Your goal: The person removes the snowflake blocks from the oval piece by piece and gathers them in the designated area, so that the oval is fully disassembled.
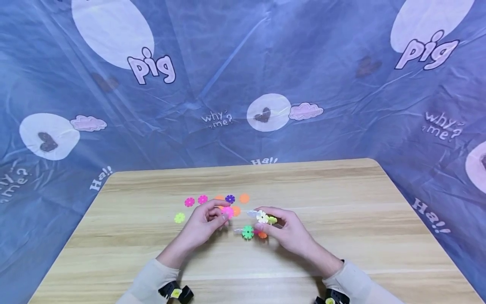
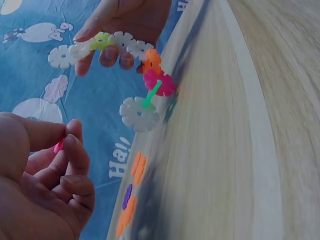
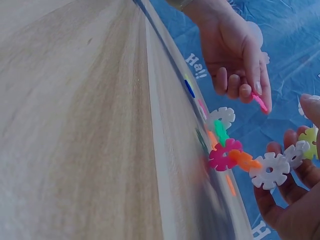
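Observation:
Between the thumb and fingertips of my left hand (image 1: 203, 223) is a single pink snowflake disc (image 1: 228, 212), seen edge-on in the right wrist view. My right hand (image 1: 291, 234) holds a curved chain of interlocked snowflake discs (image 2: 122, 41) by one part. White, yellow, orange, pink and green discs make up the chain. A green disc (image 1: 248, 232) stands near its free end, linked to a white disc (image 2: 139, 115) at the tip. That end hangs toward the left hand, apart from the pink disc.
Loose discs lie on the wooden table (image 1: 114, 236) beyond the hands: two pink ones (image 1: 196, 200), a purple one (image 1: 230, 199), several orange ones (image 1: 244, 198). A yellow-green disc (image 1: 179, 218) lies left of the left hand. A blue printed curtain (image 1: 212, 84) surrounds the table's back and sides.

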Demonstrator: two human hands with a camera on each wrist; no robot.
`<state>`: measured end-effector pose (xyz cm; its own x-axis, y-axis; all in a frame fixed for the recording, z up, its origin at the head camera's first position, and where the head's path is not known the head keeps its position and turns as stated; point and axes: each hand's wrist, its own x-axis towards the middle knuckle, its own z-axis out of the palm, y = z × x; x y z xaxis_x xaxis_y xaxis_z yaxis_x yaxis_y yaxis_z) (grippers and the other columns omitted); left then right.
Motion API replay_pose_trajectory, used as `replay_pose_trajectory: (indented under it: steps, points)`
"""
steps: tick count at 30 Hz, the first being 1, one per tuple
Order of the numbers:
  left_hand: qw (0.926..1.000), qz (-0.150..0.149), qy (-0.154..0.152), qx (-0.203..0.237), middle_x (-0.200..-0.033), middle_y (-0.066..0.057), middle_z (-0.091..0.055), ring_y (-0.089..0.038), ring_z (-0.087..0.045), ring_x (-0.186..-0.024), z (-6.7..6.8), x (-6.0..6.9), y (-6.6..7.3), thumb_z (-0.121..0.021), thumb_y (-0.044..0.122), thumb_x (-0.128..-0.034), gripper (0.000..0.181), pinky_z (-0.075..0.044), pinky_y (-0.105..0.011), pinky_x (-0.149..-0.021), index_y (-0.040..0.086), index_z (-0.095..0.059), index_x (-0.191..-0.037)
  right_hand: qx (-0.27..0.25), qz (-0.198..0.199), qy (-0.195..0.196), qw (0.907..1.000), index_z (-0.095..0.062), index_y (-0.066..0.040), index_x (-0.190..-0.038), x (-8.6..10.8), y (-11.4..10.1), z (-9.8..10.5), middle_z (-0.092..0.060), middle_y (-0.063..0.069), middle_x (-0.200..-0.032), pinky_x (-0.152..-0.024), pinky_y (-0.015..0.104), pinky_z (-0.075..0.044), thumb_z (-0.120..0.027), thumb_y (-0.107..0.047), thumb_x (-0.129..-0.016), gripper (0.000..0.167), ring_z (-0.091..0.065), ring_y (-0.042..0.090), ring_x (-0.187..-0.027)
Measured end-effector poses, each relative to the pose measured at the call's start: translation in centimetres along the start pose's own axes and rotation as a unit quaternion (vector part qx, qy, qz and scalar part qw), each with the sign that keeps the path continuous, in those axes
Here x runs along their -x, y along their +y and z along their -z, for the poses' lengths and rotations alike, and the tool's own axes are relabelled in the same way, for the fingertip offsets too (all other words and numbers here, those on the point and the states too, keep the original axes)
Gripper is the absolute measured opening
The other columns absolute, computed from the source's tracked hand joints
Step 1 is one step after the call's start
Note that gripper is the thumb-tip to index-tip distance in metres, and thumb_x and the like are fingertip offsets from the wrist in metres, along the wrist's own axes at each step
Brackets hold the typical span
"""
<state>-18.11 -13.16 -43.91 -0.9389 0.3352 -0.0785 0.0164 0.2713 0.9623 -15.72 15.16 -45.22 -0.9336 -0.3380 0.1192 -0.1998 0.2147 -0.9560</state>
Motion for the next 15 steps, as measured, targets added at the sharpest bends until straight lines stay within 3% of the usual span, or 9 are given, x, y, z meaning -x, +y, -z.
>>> replay_pose_trajectory:
  steps: [7,15]
  points:
    - [0.9998,-0.017,0.011,-0.001,-0.097,-0.028,-0.073,-0.021,-0.067,-0.075,0.53,0.31,-0.42,-0.063,-0.004,-0.1013,0.04,-0.057,-0.027,-0.065,-0.008,-0.059,-0.141,0.006,0.004,0.002,1.0,-0.072,-0.005,-0.138,0.05,0.1,0.04,-0.075,0.014,-0.136,-0.096,0.024,-0.06,-0.081,-0.018,-0.098,0.043,-0.069,0.004,-0.115]
    - [0.9995,-0.004,0.025,-0.019,-0.094,-0.024,-0.072,-0.016,-0.06,-0.068,1.07,0.61,-0.99,-0.067,-0.004,-0.0988,0.042,-0.051,-0.024,-0.06,-0.004,-0.061,-0.14,0.007,0.004,0.005,1.0,-0.074,-0.007,-0.136,0.13,0.3,0.11,-0.076,0.014,-0.131,-0.096,0.024,-0.06,-0.081,-0.017,-0.097,0.041,-0.07,0.004,-0.111]
